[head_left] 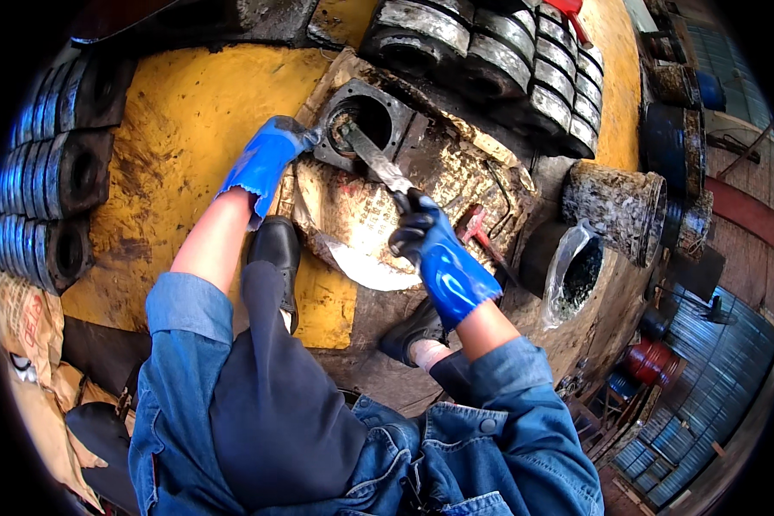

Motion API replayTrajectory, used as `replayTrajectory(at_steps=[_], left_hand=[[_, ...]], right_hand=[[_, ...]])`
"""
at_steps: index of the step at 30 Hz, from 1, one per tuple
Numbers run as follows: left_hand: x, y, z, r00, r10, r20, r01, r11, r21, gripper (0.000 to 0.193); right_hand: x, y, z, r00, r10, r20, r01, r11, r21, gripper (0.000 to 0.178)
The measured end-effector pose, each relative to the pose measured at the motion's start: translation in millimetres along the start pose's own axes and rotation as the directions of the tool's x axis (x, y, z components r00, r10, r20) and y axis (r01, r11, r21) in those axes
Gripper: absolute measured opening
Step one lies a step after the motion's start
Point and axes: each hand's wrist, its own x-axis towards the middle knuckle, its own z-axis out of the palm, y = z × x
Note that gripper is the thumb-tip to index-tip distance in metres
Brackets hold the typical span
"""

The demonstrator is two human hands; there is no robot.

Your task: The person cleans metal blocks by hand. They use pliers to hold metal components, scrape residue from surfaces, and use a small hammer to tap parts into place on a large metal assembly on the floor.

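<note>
My right hand (439,245), in a blue rubber glove with black-coated fingers, is closed round the handle end of a long flat scraper (380,163). The blade points up and left, its tip inside the round bore of a dark square-flanged metal housing (396,110). Brownish residue shows at the bore's left side, next to the tip. My left hand (273,155), gloved alike, grips the left edge of the flange; its fingertips are partly hidden. Beneath the housing lies a grimy, paper-covered work surface (361,206). A red-headed hammer (482,232) rests there, right of my right hand.
Ribbed metal castings stand stacked at the far side (490,52) and at the left (69,176). To the right are a plastic-lined bucket of dark material (576,275) and a smeared drum (615,206). My shoes (275,258) flank the near side of the work surface.
</note>
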Motion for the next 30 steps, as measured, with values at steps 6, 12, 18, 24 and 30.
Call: replayTrajectory(at_steps=[6,12,18,24,30], left_hand=[[13,-35,12,0.995,0.04,-0.087,-0.061,0.967,-0.246,0.033],[-26,-4,7,0.985,0.02,-0.169,-0.095,0.889,-0.448,0.02],[-21,7,14,0.994,-0.057,-0.098,-0.002,0.857,-0.516,0.021],[-8,-33,6,0.986,0.088,-0.138,-0.14,0.889,-0.435,0.027],[-10,-18,6,0.978,0.097,-0.185,-0.121,0.985,-0.12,0.042]], right_hand=[[-156,21,58,0.792,-0.556,-0.252,0.508,0.829,-0.233,0.034],[-313,15,55,-0.147,-0.874,-0.464,0.536,0.324,-0.78,0.026],[-338,-17,-7,-0.351,-0.881,-0.318,0.006,0.337,-0.941,0.022],[-273,-28,-10,-0.183,-0.982,-0.054,-0.601,0.156,-0.784,0.035],[-264,3,13,-0.116,-0.989,-0.095,-0.659,0.148,-0.737,0.032]])
